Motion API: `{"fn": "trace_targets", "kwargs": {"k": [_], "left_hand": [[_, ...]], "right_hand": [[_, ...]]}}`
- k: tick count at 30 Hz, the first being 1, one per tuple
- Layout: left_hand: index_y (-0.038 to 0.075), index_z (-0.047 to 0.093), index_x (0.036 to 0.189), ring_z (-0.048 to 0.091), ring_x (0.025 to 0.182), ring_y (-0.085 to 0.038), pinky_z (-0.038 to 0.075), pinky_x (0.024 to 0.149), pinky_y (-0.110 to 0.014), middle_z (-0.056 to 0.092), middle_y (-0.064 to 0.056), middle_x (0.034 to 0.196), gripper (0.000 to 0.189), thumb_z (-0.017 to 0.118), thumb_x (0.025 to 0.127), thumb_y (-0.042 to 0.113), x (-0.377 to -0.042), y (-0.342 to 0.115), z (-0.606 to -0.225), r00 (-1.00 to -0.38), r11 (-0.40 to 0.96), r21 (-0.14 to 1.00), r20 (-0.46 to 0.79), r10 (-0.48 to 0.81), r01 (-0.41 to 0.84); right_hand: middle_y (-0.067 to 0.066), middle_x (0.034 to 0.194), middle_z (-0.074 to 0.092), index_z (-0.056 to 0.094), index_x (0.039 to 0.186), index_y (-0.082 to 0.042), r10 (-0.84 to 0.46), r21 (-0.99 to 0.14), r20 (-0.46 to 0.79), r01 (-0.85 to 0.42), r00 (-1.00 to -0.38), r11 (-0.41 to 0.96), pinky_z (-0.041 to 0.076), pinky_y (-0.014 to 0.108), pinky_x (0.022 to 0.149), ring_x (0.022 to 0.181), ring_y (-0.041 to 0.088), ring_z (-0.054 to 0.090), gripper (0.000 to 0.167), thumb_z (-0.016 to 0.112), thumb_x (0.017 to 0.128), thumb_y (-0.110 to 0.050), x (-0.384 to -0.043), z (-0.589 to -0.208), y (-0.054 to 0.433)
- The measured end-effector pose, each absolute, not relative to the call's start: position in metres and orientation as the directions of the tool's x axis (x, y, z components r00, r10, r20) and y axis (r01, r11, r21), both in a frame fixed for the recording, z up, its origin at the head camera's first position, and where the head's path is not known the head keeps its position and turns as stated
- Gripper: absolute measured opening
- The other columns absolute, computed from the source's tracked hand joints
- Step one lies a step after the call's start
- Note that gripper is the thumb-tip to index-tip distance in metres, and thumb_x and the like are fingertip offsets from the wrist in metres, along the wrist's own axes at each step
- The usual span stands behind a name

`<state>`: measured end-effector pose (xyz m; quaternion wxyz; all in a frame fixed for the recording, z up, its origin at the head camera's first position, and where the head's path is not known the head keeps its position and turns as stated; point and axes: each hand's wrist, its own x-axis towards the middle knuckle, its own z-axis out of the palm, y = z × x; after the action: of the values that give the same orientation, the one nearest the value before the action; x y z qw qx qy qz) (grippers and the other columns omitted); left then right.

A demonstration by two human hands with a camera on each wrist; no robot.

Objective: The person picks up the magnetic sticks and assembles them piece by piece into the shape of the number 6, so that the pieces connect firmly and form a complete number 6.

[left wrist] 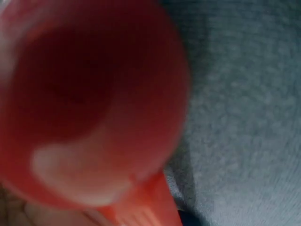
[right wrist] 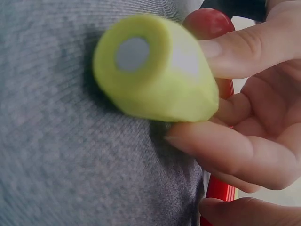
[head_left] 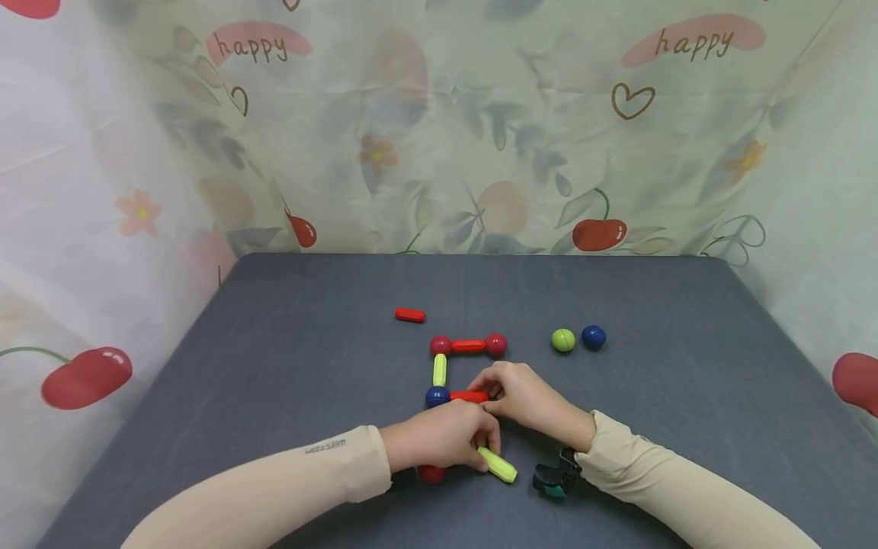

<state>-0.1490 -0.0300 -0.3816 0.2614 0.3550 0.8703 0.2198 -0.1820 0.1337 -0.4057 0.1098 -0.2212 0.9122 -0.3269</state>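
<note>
My left hand [head_left: 442,433] pinches a yellow-green magnetic stick [head_left: 498,465] between thumb and fingers; its round metal end faces the camera in the right wrist view. My right hand [head_left: 528,395] holds the right end of a red stick [head_left: 468,396] between thumb and finger. That stick meets a blue ball [head_left: 437,396]. From the blue ball, another yellow-green stick [head_left: 440,370] runs up to a red ball [head_left: 441,345], joined by a red stick [head_left: 469,346] to a second red ball [head_left: 496,345]. A nearer red ball [head_left: 432,473] is partly covered by my left arm.
A loose red stick [head_left: 410,315] lies farther back. Right of the built shape sit a green ball [head_left: 563,340] and a blue ball [head_left: 594,337]. A black strapped device [head_left: 557,476] is by the right wrist. Patterned curtains [head_left: 453,130] stand behind the grey table [head_left: 309,328].
</note>
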Motion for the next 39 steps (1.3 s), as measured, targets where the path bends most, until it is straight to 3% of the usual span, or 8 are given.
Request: {"fn": "trace_targets", "kwargs": {"k": [14, 21, 25, 30, 35, 39], "left_hand": [[0.020, 0.068, 0.086, 0.050, 0.066, -0.002, 0.043, 0.062, -0.016, 0.056, 0.010, 0.072, 0.015, 0.081, 0.079, 0.016, -0.149, -0.025, -0.382, -0.614, 0.671, 0.551, -0.324, 0.720, 0.496], [0.019, 0.069, 0.092, 0.051, 0.070, 0.000, 0.045, 0.065, -0.015, 0.058, 0.010, 0.077, 0.018, 0.081, 0.079, 0.016, -0.148, -0.028, -0.374, -0.635, 0.672, 0.555, -0.301, 0.711, 0.490], [0.016, 0.069, 0.098, 0.054, 0.071, -0.002, 0.047, 0.065, -0.017, 0.060, 0.009, 0.080, 0.017, 0.077, 0.083, 0.017, -0.153, -0.037, -0.358, -0.680, 0.647, 0.621, -0.238, 0.694, 0.443], [0.015, 0.068, 0.104, 0.060, 0.082, -0.007, 0.051, 0.074, -0.023, 0.065, 0.007, 0.092, 0.015, 0.070, 0.089, 0.017, -0.168, -0.053, -0.337, -0.779, 0.627, 0.691, -0.148, 0.610, 0.360], [0.017, 0.067, 0.104, 0.060, 0.084, -0.012, 0.051, 0.072, -0.028, 0.065, 0.004, 0.096, 0.014, 0.069, 0.090, 0.020, -0.185, -0.069, -0.336, -0.860, 0.672, 0.698, -0.160, 0.484, 0.248], [0.013, 0.067, 0.104, 0.059, 0.079, -0.013, 0.050, 0.069, -0.027, 0.065, 0.002, 0.091, 0.016, 0.070, 0.089, 0.020, -0.194, -0.077, -0.349, -0.881, 0.702, 0.687, -0.198, 0.430, 0.188]], "right_hand": [[-0.003, 0.085, 0.070, 0.074, 0.098, -0.011, -0.481, -0.649, -0.061, -0.331, -0.875, 0.685, 0.050, 0.022, 0.063, 0.072, 0.006, 0.059, 0.022, 0.074, 0.079, -0.001, -0.182, -0.406, 0.134], [-0.004, 0.085, 0.069, 0.074, 0.098, -0.012, -0.475, -0.649, -0.054, -0.330, -0.878, 0.685, 0.051, 0.022, 0.065, 0.074, 0.005, 0.060, 0.020, 0.075, 0.080, -0.003, -0.182, -0.406, 0.134], [-0.005, 0.081, 0.066, 0.072, 0.092, -0.013, -0.482, -0.634, -0.020, -0.361, -0.876, 0.684, 0.048, 0.021, 0.062, 0.071, 0.005, 0.056, 0.018, 0.073, 0.079, 0.000, -0.181, -0.405, 0.134], [-0.004, 0.076, 0.064, 0.070, 0.089, -0.012, -0.497, -0.626, -0.009, -0.383, -0.868, 0.679, 0.047, 0.020, 0.060, 0.067, 0.005, 0.054, 0.015, 0.078, 0.078, -0.005, -0.180, -0.403, 0.135], [-0.004, 0.083, 0.067, 0.073, 0.099, -0.010, -0.471, -0.631, -0.061, -0.331, -0.880, 0.701, 0.050, 0.021, 0.065, 0.072, 0.006, 0.057, 0.021, 0.078, 0.079, -0.006, -0.180, -0.402, 0.134], [-0.004, 0.084, 0.067, 0.074, 0.097, -0.012, -0.456, -0.627, -0.075, -0.314, -0.887, 0.713, 0.050, 0.022, 0.066, 0.073, 0.007, 0.057, 0.020, 0.079, 0.078, -0.006, -0.181, -0.402, 0.132]]}}
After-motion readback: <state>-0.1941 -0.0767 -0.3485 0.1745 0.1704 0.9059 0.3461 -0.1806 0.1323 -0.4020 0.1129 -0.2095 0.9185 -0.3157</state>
